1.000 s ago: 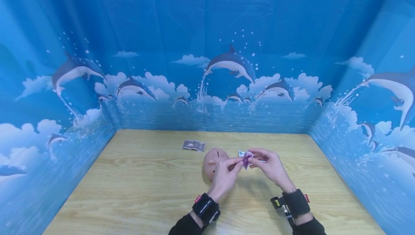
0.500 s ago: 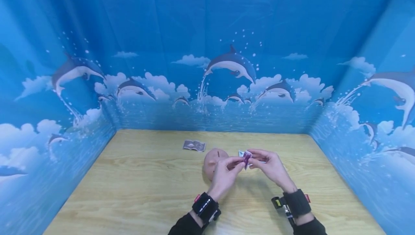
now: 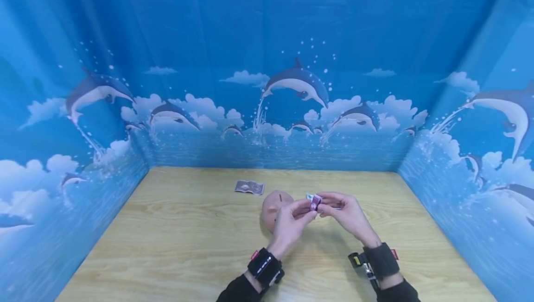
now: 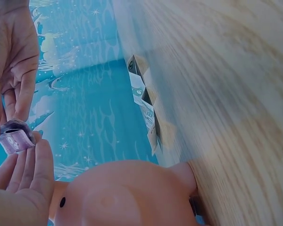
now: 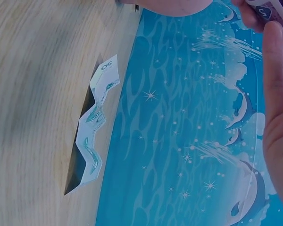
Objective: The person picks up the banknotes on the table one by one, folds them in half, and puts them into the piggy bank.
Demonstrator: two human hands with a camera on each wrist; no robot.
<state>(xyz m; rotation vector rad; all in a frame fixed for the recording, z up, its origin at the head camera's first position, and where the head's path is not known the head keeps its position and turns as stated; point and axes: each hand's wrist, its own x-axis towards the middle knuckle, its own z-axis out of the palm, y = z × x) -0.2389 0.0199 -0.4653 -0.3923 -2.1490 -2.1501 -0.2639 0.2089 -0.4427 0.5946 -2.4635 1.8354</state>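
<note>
A folded purple banknote (image 3: 315,202) is held up between both hands, above the table and just right of the pink piggy bank (image 3: 273,209). My left hand (image 3: 289,225) pinches its left side between thumb and fingers, partly in front of the piggy bank. My right hand (image 3: 351,213) grips the other side. In the left wrist view the banknote (image 4: 18,137) shows a bent-over fold. The right wrist view has only a part of it at the top right corner. The piggy bank has a slot on top; its lower right part is hidden by my left hand.
A zigzag-creased green-and-white banknote (image 5: 91,136) stands on the table behind my right hand, mostly covered in the head view. A creased brownish banknote (image 3: 249,187) lies at the back, left of the piggy bank. A dolphin-print curtain (image 3: 267,144) borders the wooden table (image 3: 187,246).
The purple banknote has turned between my fingers, from a narrow, twisted shape to a more compact folded face. Both hands have stayed in nearly the same place.
</note>
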